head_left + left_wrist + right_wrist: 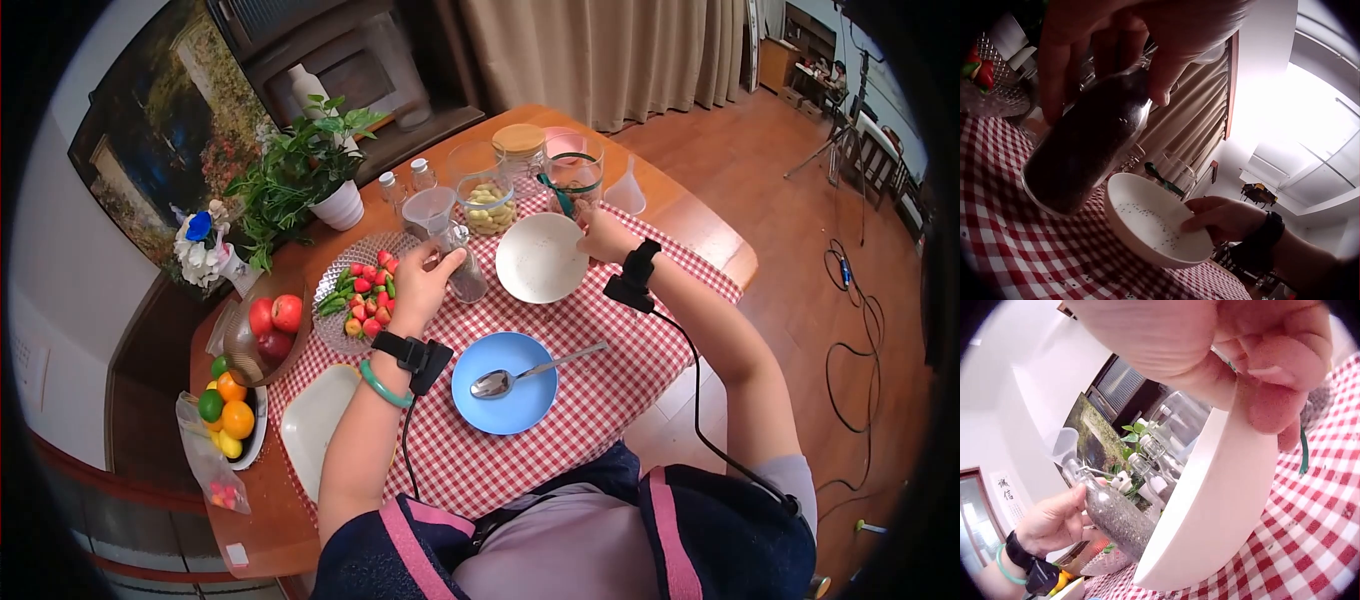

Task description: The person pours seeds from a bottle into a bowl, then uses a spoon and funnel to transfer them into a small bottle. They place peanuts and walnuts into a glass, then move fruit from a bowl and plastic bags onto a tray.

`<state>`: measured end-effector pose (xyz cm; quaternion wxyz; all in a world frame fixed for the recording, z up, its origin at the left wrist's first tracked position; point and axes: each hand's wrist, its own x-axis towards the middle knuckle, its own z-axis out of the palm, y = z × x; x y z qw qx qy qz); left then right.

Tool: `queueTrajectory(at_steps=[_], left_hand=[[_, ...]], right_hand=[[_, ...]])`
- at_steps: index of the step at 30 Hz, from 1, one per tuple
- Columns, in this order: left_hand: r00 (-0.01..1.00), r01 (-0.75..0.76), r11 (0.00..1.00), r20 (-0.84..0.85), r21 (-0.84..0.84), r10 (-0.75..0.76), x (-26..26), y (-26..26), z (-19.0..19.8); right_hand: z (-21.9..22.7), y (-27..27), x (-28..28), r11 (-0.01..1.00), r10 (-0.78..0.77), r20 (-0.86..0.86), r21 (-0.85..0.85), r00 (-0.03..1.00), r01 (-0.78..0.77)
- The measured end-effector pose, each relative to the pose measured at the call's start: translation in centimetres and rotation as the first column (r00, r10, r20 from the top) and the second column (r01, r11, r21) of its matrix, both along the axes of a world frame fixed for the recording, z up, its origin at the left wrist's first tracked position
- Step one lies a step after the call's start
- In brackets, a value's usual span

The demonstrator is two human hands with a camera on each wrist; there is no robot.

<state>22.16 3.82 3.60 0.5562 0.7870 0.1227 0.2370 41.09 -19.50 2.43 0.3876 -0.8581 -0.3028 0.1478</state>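
My left hand (pixel 420 288) grips a clear glass bottle (pixel 1079 153) around its upper part; small dark seeds fill much of it. A translucent funnel (pixel 1063 442) sits in the bottle's mouth. With thumb and fingers, my right hand (pixel 606 238) pinches the rim of a white bowl (pixel 540 262) beside the bottle. The bowl is tilted in both wrist views, and a few dark specks of seed (pixel 1150 225) are scattered over its inside. In front of both hands lies a blue plate (pixel 480 415) with a metal spoon (pixel 495 384) across it.
Behind the hands stand a jar of pale nuts (pixel 488 212), a jar with a green ribbon (pixel 575 180) and a second funnel (pixel 627 190). A glass dish of strawberries and green peppers (pixel 330 335) is at left, near apples and citrus. Checked cloth (pixel 610 340) covers the table.
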Motion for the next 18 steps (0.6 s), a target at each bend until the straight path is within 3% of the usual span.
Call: queueTrajectory(at_steps=[1,2,8,18], left_hand=[[1.000,-0.004,1.000,-0.012,0.003,0.004,0.0,0.1,-0.3],[1.000,-0.010,1.000,-0.003,0.012,0.010,0.0,0.1,-0.6],[1.000,-0.015,1.000,0.018,-0.018,0.016,0.2,0.2,-2.7],[1.000,0.020,0.999,0.006,-0.030,-0.020,-0.4,-0.1,-2.1]], right_hand=[[0.3,-0.2,0.2,1.000,-0.007,0.040,0.021,0.999,0.006],[0.6,-0.4,0.3,1.000,-0.004,0.191,-0.026,0.982,0.010],[-1.6,0.2,0.2,0.999,-0.046,0.411,0.031,0.910,0.036],[0.3,0.5,-1.8,1.000,-0.010,0.352,0.008,0.936,0.008]])
